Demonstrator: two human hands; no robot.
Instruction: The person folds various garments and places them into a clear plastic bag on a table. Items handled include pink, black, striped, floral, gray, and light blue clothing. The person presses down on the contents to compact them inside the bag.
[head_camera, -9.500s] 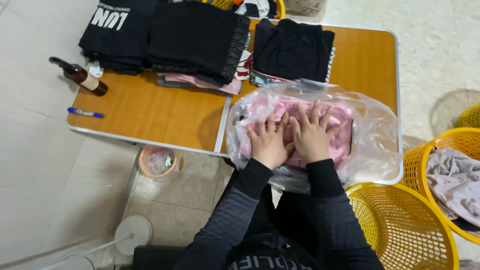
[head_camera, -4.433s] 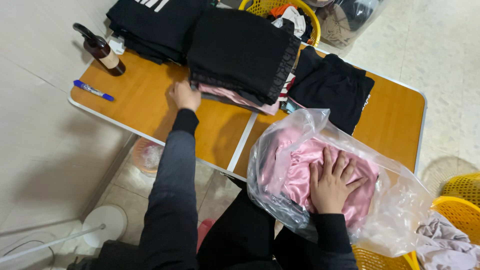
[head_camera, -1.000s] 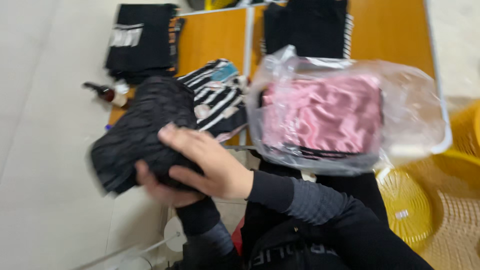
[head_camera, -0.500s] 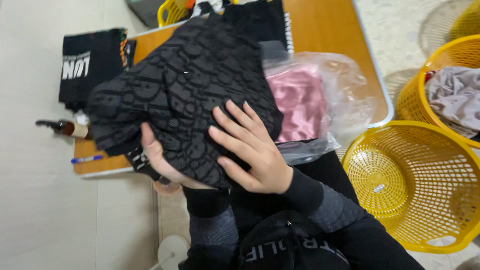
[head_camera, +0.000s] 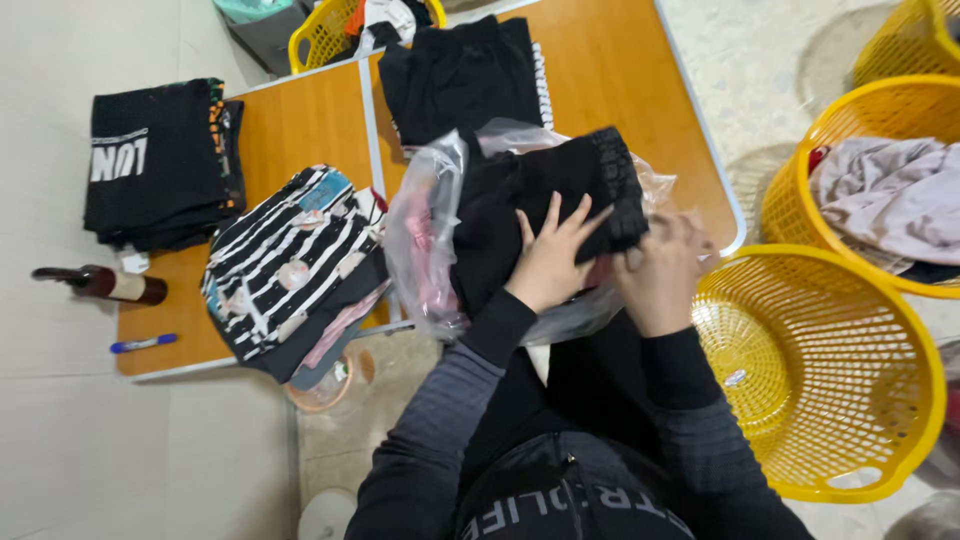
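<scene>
A folded black patterned garment (head_camera: 545, 190) lies on top of a clear plastic bag (head_camera: 425, 240) that holds pink clothing, on the orange table (head_camera: 620, 90). My left hand (head_camera: 550, 260) presses flat on the black garment with fingers spread. My right hand (head_camera: 662, 270) grips the bag's edge and the garment's corner at the table's near side; it is blurred.
A striped pile of folded clothes (head_camera: 290, 265) hangs over the table's near edge. Black folded stacks (head_camera: 160, 165) (head_camera: 460, 70) sit further back. A brown bottle (head_camera: 100, 284) and blue marker (head_camera: 143, 343) lie at left. Yellow baskets (head_camera: 820, 380) (head_camera: 880, 170) stand at right, one holding clothes.
The black garment, held up in both hands before, now rests on the plastic bag. My view has swung back over the table.
</scene>
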